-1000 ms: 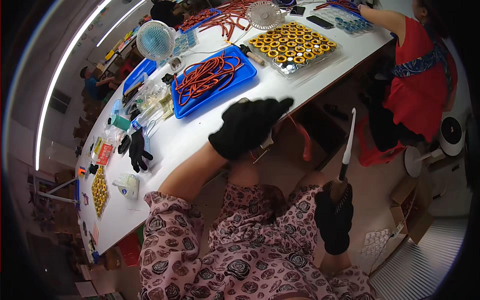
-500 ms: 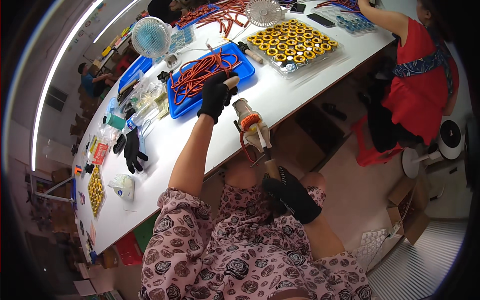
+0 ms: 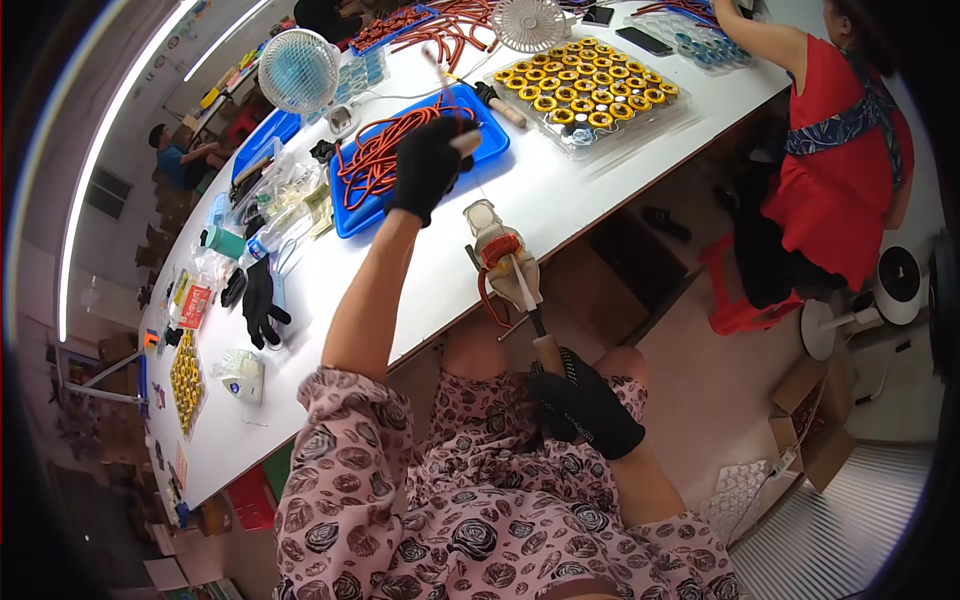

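Note:
My left hand (image 3: 432,170), in a black glove with bare fingertips, is raised over the table's near edge beside the blue tray (image 3: 494,150). Its fingers are closed on a thin wire; a blurred reddish end sticks up above them, and a fine strand runs down toward the clamp. My right hand (image 3: 585,402), also gloved, grips the wooden handle (image 3: 547,352) of a tool with a dark shaft and pale tip. That tip reaches to an orange-red wound ring coil (image 3: 501,250), held in a pale, wrapped clamp (image 3: 482,217) at the table edge.
Reddish-brown cords (image 3: 378,165) lie in the blue tray. Beyond it are a plastic tray of yellow ring coils (image 3: 583,85), a small white fan (image 3: 300,72) and a phone (image 3: 642,40). A loose black glove (image 3: 262,305) lies left. A person in red (image 3: 840,170) sits right.
My left hand has moved slightly left and up, the wire end above it now higher and blurred. My right hand and the tool have shifted only a little.

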`<state>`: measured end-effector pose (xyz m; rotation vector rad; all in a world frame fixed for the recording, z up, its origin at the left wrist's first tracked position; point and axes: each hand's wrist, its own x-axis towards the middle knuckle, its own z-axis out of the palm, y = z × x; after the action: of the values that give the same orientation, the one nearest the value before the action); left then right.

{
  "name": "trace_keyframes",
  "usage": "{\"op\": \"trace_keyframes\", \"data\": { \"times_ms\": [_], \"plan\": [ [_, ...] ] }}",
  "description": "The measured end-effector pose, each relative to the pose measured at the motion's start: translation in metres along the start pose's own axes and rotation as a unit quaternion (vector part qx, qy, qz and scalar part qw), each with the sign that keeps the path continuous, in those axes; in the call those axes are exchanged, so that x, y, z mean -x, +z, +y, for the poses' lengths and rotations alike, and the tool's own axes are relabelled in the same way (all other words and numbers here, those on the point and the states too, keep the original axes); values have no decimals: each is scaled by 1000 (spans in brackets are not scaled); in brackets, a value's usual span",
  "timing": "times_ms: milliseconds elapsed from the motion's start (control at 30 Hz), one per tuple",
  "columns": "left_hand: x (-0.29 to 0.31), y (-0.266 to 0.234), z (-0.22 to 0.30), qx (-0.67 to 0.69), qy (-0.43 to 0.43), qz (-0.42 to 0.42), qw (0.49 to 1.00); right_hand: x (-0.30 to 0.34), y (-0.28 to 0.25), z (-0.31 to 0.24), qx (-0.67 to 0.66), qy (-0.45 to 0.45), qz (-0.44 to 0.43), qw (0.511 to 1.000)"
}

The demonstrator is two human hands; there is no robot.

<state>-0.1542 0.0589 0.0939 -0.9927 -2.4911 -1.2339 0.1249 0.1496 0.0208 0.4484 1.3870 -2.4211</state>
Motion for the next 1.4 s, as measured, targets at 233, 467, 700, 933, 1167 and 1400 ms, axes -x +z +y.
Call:
{"op": "trace_keyframes", "data": {
  "times_ms": [233,467,700,933,1167,1400],
  "plan": [
    [41,13,-43,290,-265,-32,919,-17,14,-18,-35,-27,-37,998],
    [42,7,-31,173,-267,-85,944,1,-2,-8,-31,-6,-57,998],
    [117,-12,30,-57,149,36,987,107,-40,26,-10,130,-9,991],
    [131,10,70,-247,283,-205,904,85,-5,1,490,-58,352,795],
    [33,-9,19,-10,53,18,998,40,-19,23,400,-270,201,852],
    [63,18,-34,357,-155,29,921,12,-1,3,57,-1,19,998]
  ]
}}
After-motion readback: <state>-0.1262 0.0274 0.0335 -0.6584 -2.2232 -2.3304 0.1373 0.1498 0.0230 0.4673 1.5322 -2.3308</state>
